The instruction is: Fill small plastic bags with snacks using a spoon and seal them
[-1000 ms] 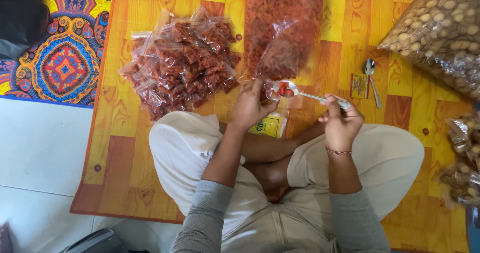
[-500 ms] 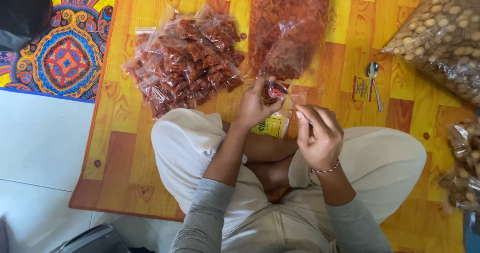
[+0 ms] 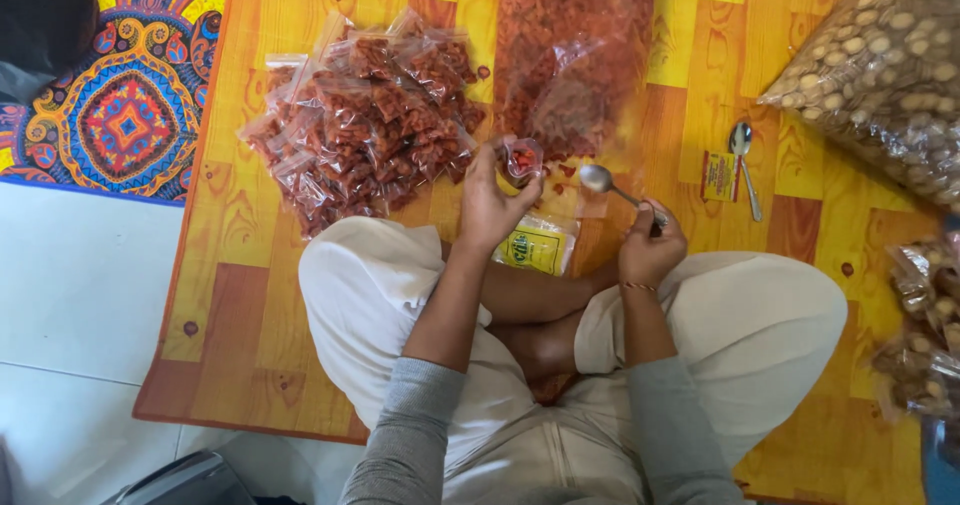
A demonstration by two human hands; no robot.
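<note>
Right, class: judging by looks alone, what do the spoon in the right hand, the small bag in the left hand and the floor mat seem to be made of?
Spoon: probably polished metal, grey with a bright sheen.
Small bag: thin clear plastic, since the red snacks show through and it glints.
Floor mat: likely printed vinyl or plastic sheet; the orange and yellow wood-plank pattern looks flat and smooth, though real wood cannot be ruled out.

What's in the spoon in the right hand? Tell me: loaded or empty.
Empty. The spoon in the right hand shows a bare, shiny bowl, with no red pieces in it.
</note>
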